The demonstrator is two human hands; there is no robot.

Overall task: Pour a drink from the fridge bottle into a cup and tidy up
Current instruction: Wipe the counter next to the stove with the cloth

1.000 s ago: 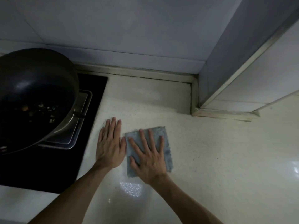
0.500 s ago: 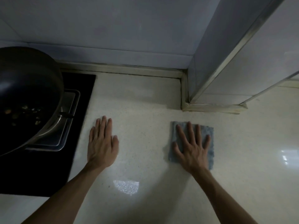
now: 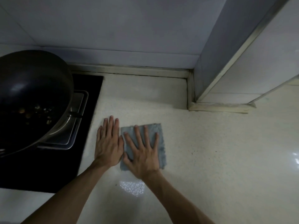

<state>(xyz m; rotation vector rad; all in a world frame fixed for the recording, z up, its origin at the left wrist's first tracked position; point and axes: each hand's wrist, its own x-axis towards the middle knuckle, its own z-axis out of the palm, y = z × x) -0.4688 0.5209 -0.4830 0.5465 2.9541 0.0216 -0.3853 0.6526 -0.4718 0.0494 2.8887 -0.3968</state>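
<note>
The fingers (image 3: 137,135) of the right hand (image 3: 144,157) were straight and spread apart, pressing flat on a grey-blue cloth (image 3: 160,143). This cloth lay on the pale surface (image 3: 210,159), just beside the left hand (image 3: 108,146), which rested flat on the surface with its fingers close together and held nothing. Further to the left, a dark wok (image 3: 32,94) stood on a black hob (image 3: 94,88).
</note>
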